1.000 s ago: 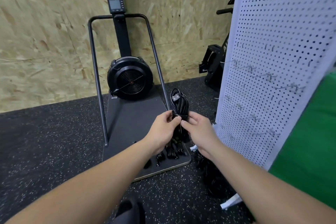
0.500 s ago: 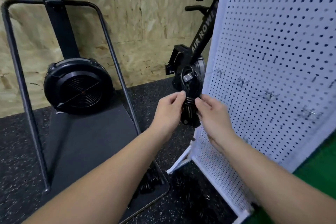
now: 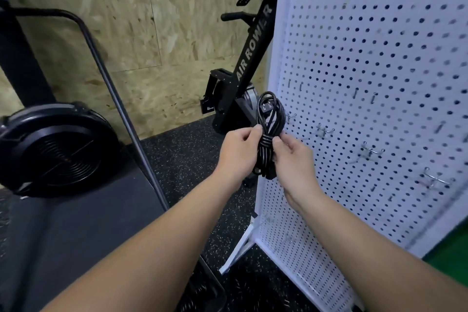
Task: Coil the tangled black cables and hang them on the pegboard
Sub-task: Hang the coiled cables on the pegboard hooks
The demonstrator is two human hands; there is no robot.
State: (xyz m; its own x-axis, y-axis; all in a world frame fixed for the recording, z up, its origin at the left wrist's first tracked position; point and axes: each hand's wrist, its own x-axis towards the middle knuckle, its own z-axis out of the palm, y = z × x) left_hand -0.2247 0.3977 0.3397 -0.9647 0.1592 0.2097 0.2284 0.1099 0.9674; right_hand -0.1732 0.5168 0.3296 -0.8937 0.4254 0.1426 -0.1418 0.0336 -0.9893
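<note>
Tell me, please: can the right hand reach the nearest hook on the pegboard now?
Probably yes. The right hand holds the coiled cable just beside the nearest hook on the pegboard, and nothing lies between.

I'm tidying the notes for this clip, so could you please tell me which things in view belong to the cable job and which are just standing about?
Part of the job:
- coiled black cable, held by left hand and right hand
- white pegboard
- metal hooks

Just standing about:
- air rower
- black fan machine
- chipboard wall
</note>
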